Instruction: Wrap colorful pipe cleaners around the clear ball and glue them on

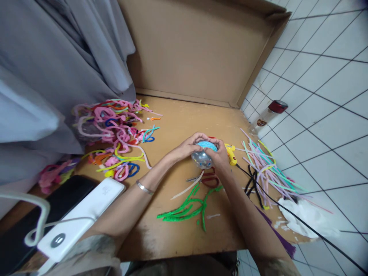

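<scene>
Between my two hands is a small clear plastic container [202, 160] with a light blue, coiled-looking band or top [208, 145]. My left hand [188, 147] grips its left side, the thumb lying along the blue part. My right hand [221, 155] closes round the right side, its fingers partly hidden. Just below, on the table, lie red-handled scissors [210, 180] and a pale pipe cleaner [188, 188]. Several green pipe cleaners [184, 211] spread closer to me. A yellow glue gun [230, 154] rests right beside my right hand.
Pink and mixed pipe cleaners [115, 126] pile up at left. More pipe cleaners [267, 172] lie at right, near a red-capped jar [268, 115] and white tissue [301, 216]. A black cord [276, 203] crosses there. A white power bank [83, 214] sits by my left forearm.
</scene>
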